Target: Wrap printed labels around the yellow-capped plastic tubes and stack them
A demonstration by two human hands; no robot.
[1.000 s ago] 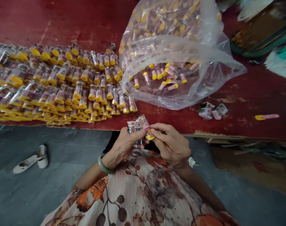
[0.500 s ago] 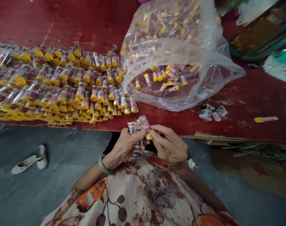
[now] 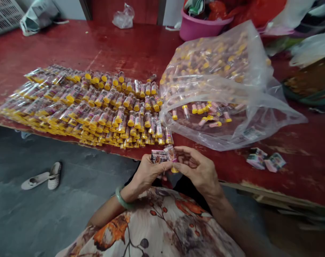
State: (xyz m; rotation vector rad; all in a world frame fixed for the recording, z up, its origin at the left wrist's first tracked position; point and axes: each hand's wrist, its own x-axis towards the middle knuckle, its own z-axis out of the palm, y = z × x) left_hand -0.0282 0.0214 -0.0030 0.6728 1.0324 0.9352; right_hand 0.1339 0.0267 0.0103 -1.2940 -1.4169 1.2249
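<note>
My left hand [image 3: 148, 169] is closed around a small stack of printed labels [image 3: 158, 157] in front of the table edge. Beside the stack, a small yellow-capped tube [image 3: 171, 154] with a printed wrap stands upright between my hands. Its yellow cap points down. My right hand [image 3: 201, 169] pinches the tube near its lower end with thumb and fingers, and my left thumb presses against it. Rows of wrapped yellow-capped tubes [image 3: 98, 107] lie piled to the left. A clear plastic bag [image 3: 258, 96] at the right holds many pink tubes with yellow caps.
Two small bundles of labels [image 3: 275, 162] lie on the red table [image 3: 71, 43] to the right. A pink basin [image 3: 202, 28] and a crumpled plastic bag [image 3: 124, 16] are at the back. White shoes [image 3: 54, 175] rest on the floor at left.
The view has tilted up and turned left, showing more of the table's back. The tube's yellow cap is now more covered by my fingers. Both hands keep their holds.
</note>
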